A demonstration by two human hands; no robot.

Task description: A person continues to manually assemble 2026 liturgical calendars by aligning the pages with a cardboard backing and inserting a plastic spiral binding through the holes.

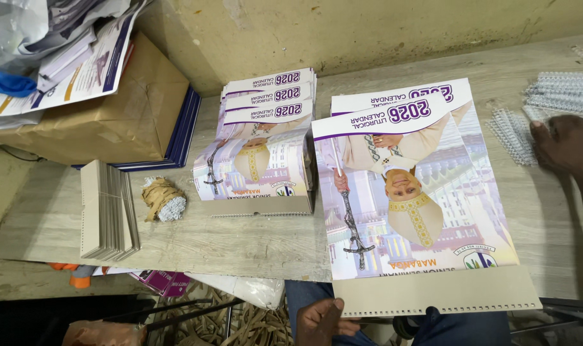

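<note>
Worn wooden table [240, 243], clutter at the back. Left hand [323, 320] is pinching the calendar [419, 205] by its punched card edge, steadying it at the table's near edge. Right hand [564, 144] is lying flat and open beside the wire coils [516, 134], within reach.

Counting two hands, left [320, 320] and right [564, 144]. One calendar set [419, 192] up front, one stack of finished calendars [262, 141] behind. One grey board pile [108, 210], one paper-wrapped bundle [164, 198], one brown parcel [121, 109]. Wire binding combs [541, 102]: too tangled to count.
</note>
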